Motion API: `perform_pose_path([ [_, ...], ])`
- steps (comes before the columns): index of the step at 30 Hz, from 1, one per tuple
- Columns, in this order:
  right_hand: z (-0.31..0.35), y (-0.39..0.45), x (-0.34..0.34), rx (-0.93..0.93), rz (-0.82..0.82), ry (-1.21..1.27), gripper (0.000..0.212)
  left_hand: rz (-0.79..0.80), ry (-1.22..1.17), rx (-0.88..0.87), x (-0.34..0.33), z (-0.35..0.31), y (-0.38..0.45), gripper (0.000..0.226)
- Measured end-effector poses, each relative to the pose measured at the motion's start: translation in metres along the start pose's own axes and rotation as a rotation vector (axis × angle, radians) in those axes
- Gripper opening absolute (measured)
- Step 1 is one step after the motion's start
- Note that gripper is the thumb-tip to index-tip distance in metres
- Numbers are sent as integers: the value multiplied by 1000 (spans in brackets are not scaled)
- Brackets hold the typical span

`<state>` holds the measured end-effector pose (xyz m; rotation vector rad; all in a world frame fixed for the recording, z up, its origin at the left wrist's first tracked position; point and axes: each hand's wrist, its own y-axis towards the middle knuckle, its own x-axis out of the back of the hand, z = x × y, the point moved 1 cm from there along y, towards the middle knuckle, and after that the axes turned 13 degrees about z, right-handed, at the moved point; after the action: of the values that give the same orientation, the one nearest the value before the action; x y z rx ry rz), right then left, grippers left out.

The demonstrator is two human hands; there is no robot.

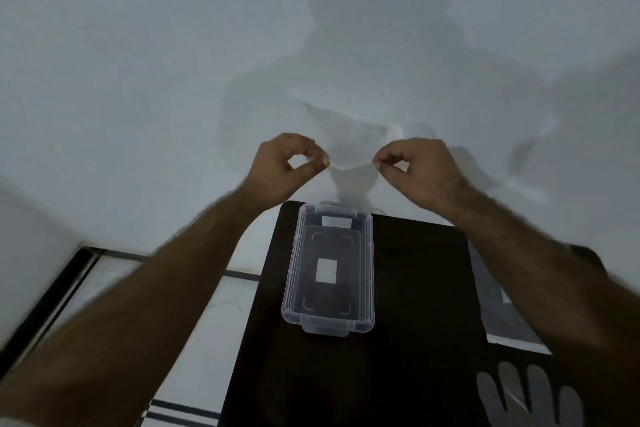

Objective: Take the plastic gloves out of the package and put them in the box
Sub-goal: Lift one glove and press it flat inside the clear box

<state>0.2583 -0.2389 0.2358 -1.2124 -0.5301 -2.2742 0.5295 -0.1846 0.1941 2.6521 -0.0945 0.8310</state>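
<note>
**Clear glove held up above open box**

A thin clear plastic glove (349,149) is pinched at its edge by the left hand (289,163) and the right hand (415,168), at mid-frame before the pale wall. The open clear box (369,267) is seen below on the black table (415,357). Another glove (530,395) lies flat at lower right.

Dim, bluish light comes from behind the person, throwing a large soft shadow on the far wall (346,28). Both forearms blur toward the near corners; wide-angle distortion bends the edges.
</note>
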Motion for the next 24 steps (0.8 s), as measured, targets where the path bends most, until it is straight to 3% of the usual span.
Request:
perform_pose_path([
  [6,-31,-25,-69,-27,96,-56,17,120,146,83,-34,43,-39,13],
  [12,-50,-66,-138,-36,312,-129,17,238,229,84,-69,74,-91,14],
  [18,-57,-100,-189,4,494,-181,22,442,347,154,-94,107,-137,17],
  [24,-57,-106,-209,32,669,-394,17,684,524,113,-111,118,-149,20],
])
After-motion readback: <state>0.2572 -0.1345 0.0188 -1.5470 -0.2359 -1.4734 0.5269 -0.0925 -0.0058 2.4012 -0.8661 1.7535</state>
